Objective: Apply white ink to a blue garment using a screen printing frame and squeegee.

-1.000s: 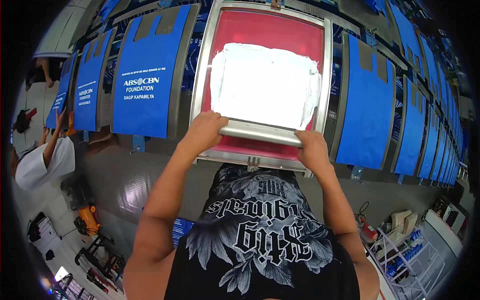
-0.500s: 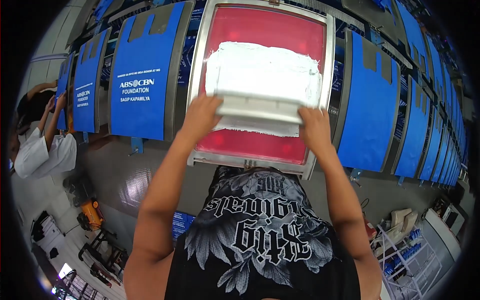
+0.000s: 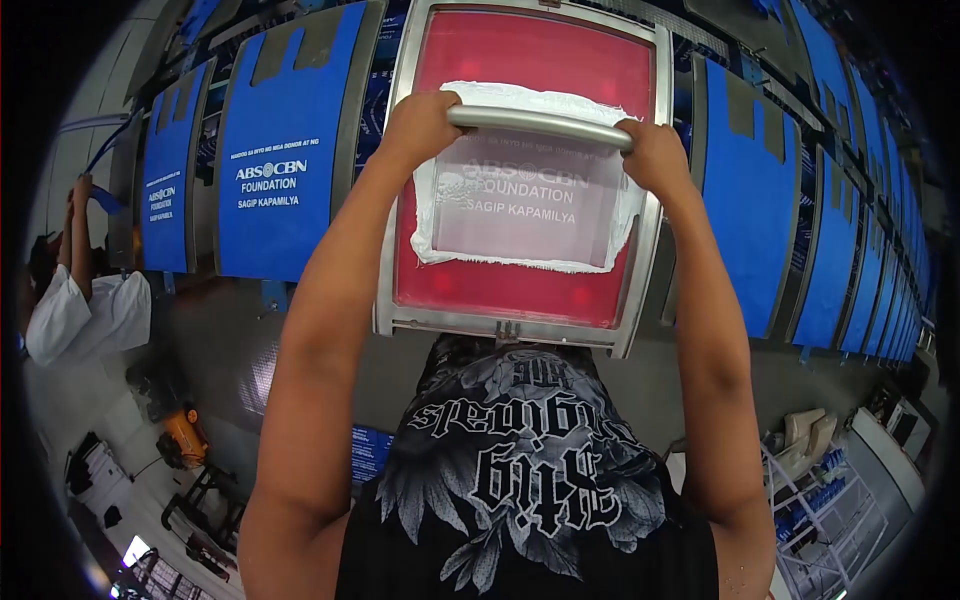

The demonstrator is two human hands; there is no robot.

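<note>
One silver bar (image 3: 540, 122) lies crosswise over the upper half of the metal-framed red screen (image 3: 530, 50), its ends gripped by my left fingers (image 3: 442, 104) and my right fingers (image 3: 640, 134), with white paste (image 3: 520, 97) spread within the screen, one blue sheet (image 3: 275, 140) to its left, another to its right.

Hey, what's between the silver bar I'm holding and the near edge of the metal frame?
In the head view, below the silver bar: a translucent patch bordered by white paste, then a strip of red screen.
</note>
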